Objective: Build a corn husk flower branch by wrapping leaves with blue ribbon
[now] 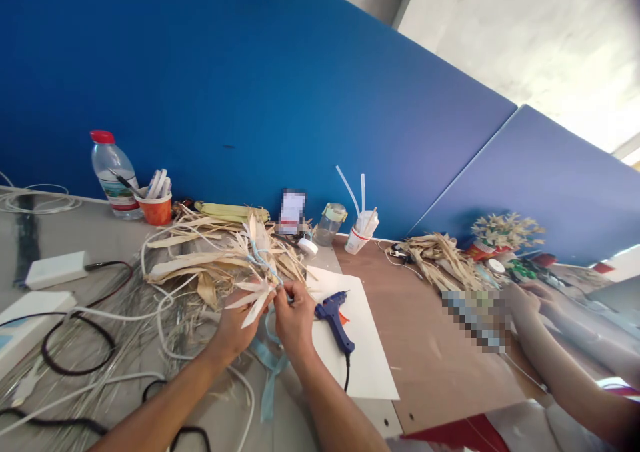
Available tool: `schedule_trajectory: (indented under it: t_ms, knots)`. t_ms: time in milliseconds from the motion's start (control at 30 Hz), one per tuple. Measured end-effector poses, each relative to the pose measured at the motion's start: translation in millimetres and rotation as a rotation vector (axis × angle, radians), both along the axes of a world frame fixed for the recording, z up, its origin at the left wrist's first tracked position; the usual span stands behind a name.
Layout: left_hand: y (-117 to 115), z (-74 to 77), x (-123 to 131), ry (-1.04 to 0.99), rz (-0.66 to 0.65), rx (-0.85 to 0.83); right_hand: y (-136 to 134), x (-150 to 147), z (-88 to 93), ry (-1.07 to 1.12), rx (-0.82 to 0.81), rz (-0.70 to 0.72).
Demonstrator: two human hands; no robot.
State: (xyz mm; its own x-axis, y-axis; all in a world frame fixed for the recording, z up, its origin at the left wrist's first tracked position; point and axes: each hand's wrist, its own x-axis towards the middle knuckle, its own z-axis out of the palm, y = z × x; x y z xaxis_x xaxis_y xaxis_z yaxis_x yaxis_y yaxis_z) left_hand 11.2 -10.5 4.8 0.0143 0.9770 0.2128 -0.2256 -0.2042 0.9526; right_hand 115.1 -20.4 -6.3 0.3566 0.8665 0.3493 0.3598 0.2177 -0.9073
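Note:
Both my hands meet over the table in front of a heap of dried corn husks (185, 265). My left hand (240, 322) is closed round the base of a pale flower shape (257, 297) made of pointed husk strips. Right beside it, my right hand (296, 319) pinches a light blue ribbon (261, 257) at the flower's stem; the exact grip is hidden by the fingers. More blue ribbon (269, 385) hangs below my hands. A blue glue gun (336, 322) lies on a white sheet (370, 365) just right of my right hand.
White cables (165, 332) and a power strip (30, 325) spread on the left. Along the blue partition (250, 105) stand a bottle (115, 179), an orange cup (155, 209), a phone (292, 212), a jar (330, 225) and a paper cup (357, 239). Another person's arms (565, 352) reach in at right.

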Motion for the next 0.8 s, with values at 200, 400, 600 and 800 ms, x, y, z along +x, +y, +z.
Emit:
schedule_trajectory:
  t_ms: [200, 400, 600, 800]
  knots:
    - [3.1, -15.4, 7.7, -0.348, -0.16, -0.271, 5.0, -2.2, 1.6, 0.35, -0.069, 0.181]
    - [4.0, -8.8, 5.3, -0.501, -0.229, -0.404, 2.0, -4.9, 6.8, 0.526, -0.117, 0.33]
    - [7.4, -4.0, -2.0, -0.561, -0.27, -0.458, -1.0, -6.2, 7.1, 0.57, -0.087, 0.389]
    - [7.8, -4.6, -5.1, -0.576, -0.311, -0.479, -0.7, -6.8, 8.5, 0.662, -0.085, 0.45]
